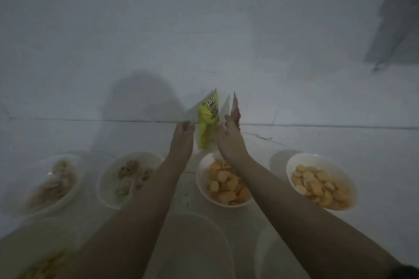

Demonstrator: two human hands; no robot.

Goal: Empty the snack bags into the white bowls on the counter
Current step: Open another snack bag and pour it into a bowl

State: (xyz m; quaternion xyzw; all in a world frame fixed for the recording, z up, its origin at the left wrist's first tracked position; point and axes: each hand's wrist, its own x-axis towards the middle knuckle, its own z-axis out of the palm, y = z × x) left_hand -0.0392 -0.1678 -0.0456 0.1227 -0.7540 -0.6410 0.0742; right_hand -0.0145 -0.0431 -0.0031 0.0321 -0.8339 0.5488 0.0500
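White tiled counter (340, 142) meets a white tiled wall, dim and hazy in the head view. Leaning upright at that join stands a yellow-green snack bag (207, 120), and just to its right a red snack bag (235, 111) seen nearly edge-on. The left hand (182, 136) is just left of the yellow-green bag, fingers loosely curled; whether they touch it I cannot tell. The right hand (229, 138) reaches between the two bags, fingertips against the red bag's lower edge; a firm grip is unclear. Nearer, four white bowls hold snacks: far-left bowl (77, 188), second bowl (102, 190), third bowl (200, 179), right bowl (292, 163).
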